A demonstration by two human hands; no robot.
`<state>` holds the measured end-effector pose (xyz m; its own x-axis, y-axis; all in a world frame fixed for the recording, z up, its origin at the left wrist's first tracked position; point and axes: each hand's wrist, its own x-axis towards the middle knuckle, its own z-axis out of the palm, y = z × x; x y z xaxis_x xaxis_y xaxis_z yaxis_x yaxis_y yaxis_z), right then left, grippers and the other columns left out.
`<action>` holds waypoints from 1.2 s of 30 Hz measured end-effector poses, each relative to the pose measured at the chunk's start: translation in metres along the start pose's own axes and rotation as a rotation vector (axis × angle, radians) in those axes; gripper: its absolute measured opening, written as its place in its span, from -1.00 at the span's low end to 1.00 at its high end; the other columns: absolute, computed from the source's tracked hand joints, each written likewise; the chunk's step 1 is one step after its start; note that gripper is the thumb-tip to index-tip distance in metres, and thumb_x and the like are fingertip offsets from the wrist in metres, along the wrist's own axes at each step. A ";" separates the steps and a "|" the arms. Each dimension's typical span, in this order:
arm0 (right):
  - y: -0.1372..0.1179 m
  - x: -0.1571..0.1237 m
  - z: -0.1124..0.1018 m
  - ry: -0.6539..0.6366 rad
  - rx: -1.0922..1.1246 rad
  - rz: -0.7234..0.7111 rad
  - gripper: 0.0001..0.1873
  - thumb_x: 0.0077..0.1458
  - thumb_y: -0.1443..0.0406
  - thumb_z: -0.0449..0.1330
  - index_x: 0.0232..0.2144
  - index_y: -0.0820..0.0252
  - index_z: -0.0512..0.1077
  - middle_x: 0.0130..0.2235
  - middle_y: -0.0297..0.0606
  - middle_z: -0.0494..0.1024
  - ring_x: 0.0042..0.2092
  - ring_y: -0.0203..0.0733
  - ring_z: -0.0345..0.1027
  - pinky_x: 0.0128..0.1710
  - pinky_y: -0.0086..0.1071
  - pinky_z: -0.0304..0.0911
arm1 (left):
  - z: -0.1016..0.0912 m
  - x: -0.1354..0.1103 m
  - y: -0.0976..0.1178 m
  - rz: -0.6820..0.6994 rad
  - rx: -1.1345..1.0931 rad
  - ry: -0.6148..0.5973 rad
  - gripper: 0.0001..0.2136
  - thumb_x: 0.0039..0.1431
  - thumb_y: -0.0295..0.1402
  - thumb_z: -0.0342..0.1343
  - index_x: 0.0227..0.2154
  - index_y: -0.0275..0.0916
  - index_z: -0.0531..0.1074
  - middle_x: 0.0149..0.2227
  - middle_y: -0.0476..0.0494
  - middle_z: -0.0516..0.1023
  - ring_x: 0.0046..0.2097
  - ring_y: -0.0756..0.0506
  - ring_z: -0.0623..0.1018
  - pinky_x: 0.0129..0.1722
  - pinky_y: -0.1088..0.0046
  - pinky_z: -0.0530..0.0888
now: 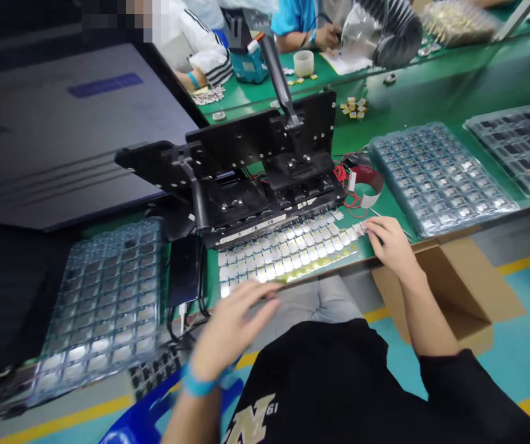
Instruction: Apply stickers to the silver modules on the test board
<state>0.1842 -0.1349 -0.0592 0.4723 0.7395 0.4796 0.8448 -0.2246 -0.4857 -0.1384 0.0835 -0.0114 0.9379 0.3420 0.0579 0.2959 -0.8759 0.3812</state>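
Rows of small whitish square pieces (287,250), joined in panels, lie on the green bench in front of a black hinged fixture (265,166). Along their front edge runs a yellow-green strip (315,266). My left hand (234,317), slightly blurred and wearing a blue wristband, is at the strip's left end with thumb and forefinger apart; whether it touches the strip is unclear. My right hand (392,245) pinches the right end of a row, a small whitish square piece (360,230), between thumb and fingers.
Clear trays of parts stand at the left (107,302) and right (445,179). A large monitor (70,123) is at the left. Red wires (352,200) and a ribbon cable (370,180) lie beside the fixture. An open cardboard box (450,296) sits below the bench. Other people work across it.
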 end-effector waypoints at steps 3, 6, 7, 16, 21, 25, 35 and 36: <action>0.011 0.006 -0.003 -0.103 -0.045 -0.061 -0.71 0.33 0.33 0.04 -0.05 0.24 0.53 0.07 -0.05 0.50 0.11 0.06 0.28 0.15 0.06 0.29 | 0.059 0.072 0.074 0.136 0.060 -0.054 -0.51 0.28 -0.13 0.12 0.26 0.11 0.28 0.13 -0.12 0.49 0.13 -0.28 0.45 0.07 0.05 0.48; 0.018 0.008 -0.005 -0.186 -0.077 -0.105 -0.73 0.34 0.30 0.08 -0.06 0.24 0.54 0.11 -0.11 0.49 0.16 0.07 0.22 0.17 0.04 0.29 | 0.082 0.129 0.104 0.173 0.081 -0.058 -0.53 0.32 -0.13 0.08 0.26 0.00 0.28 0.27 -0.15 0.36 0.21 -0.32 0.36 0.13 0.01 0.40; 0.020 0.008 -0.006 -0.205 -0.086 -0.115 -0.74 0.34 0.29 0.10 -0.05 0.23 0.54 0.12 -0.12 0.48 0.18 0.08 0.21 0.17 0.04 0.29 | 0.084 0.141 0.108 0.176 0.092 -0.054 -0.55 0.33 -0.13 0.08 0.23 -0.03 0.30 0.29 -0.16 0.33 0.22 -0.35 0.34 0.12 -0.01 0.38; 0.040 0.006 -0.011 -0.300 -0.108 -0.250 -0.74 0.34 0.36 0.09 -0.01 0.24 0.50 0.10 -0.09 0.51 0.23 0.10 0.24 0.11 0.04 0.35 | 0.089 0.172 0.117 0.184 0.145 -0.025 -0.80 0.37 -0.22 0.03 -0.04 -0.07 0.47 0.06 -0.16 0.54 0.10 -0.27 0.42 0.01 0.07 0.35; 0.044 0.011 -0.020 -0.276 -0.119 -0.299 -0.75 0.31 0.34 0.14 0.00 0.24 0.49 0.03 -0.07 0.53 0.16 0.08 0.32 0.09 0.02 0.36 | 0.087 0.183 0.118 0.206 0.095 0.012 -0.83 0.32 -0.24 0.12 -0.09 -0.11 0.49 -0.02 -0.12 0.58 0.02 -0.20 0.46 -0.02 0.17 0.35; 0.021 0.041 -0.031 -0.126 -0.061 -0.348 -0.78 0.31 0.32 0.15 -0.04 0.23 0.48 -0.03 -0.09 0.55 0.06 0.00 0.39 0.05 -0.06 0.40 | 0.056 0.183 0.108 0.111 0.050 0.136 -0.83 0.29 -0.23 0.15 -0.09 -0.04 0.51 0.02 -0.05 0.56 0.01 -0.14 0.47 -0.04 0.27 0.35; -0.025 0.139 0.051 -0.142 0.060 -0.313 -0.77 0.31 0.33 0.13 -0.08 0.24 0.55 -0.01 -0.10 0.55 0.05 0.03 0.39 0.06 -0.06 0.35 | 0.012 0.179 0.029 -0.209 0.057 0.420 -0.82 0.35 -0.29 0.07 -0.07 -0.12 0.51 0.01 -0.10 0.60 0.06 -0.20 0.48 0.03 0.22 0.29; -0.023 0.143 0.057 -0.155 0.057 -0.307 -0.77 0.30 0.34 0.15 -0.07 0.24 0.55 0.00 -0.11 0.55 0.06 0.05 0.37 0.07 -0.04 0.33 | 0.014 0.181 0.028 -0.208 0.053 0.414 -0.83 0.35 -0.30 0.07 -0.09 -0.12 0.52 0.01 -0.09 0.60 0.06 -0.20 0.49 0.02 0.23 0.29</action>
<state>0.2179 0.0119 -0.0209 0.1511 0.8559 0.4946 0.9239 0.0557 -0.3785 0.0421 0.1166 -0.0032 0.7092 0.6104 0.3529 0.4892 -0.7864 0.3771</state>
